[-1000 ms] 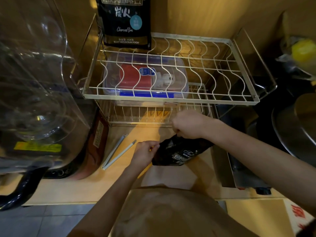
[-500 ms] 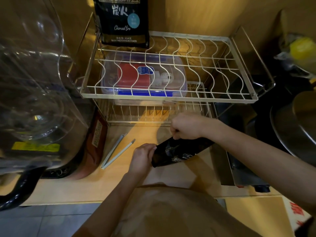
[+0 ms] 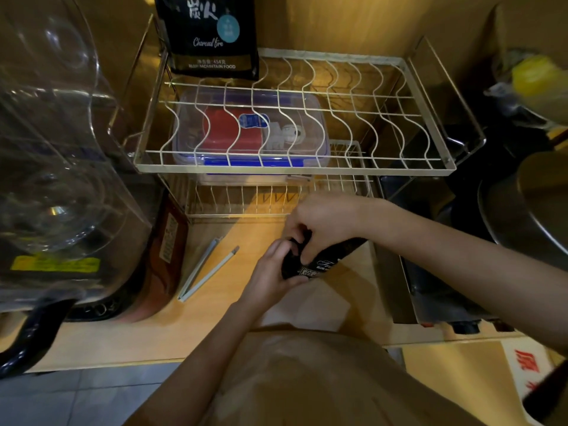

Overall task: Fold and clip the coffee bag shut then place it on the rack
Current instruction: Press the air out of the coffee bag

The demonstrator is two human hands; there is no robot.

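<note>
A small black coffee bag [image 3: 322, 261] lies on its side on the wooden counter, in front of the wire rack [image 3: 292, 172]. Both hands grip its left end: my left hand [image 3: 272, 273] holds it from the near side, and my right hand [image 3: 322, 224] pinches it from above with its fingers curled over the end. The bag's end is mostly hidden by the fingers. A white bag clip [image 3: 207, 267] lies open in a V on the counter, left of my hands. Another, larger black coffee bag [image 3: 212, 35] stands on the rack's top shelf at the back left.
A clear plastic box [image 3: 252, 133] with red and blue contents sits on the rack's lower level. A large glass and black appliance [image 3: 55, 179] fills the left side. A metal tray [image 3: 430, 287] and round metal lid [image 3: 534, 210] are to the right.
My two hands have come together on the bag's left end. The bag has flattened and narrowed, and my right hand's fingers now curl over its end.
</note>
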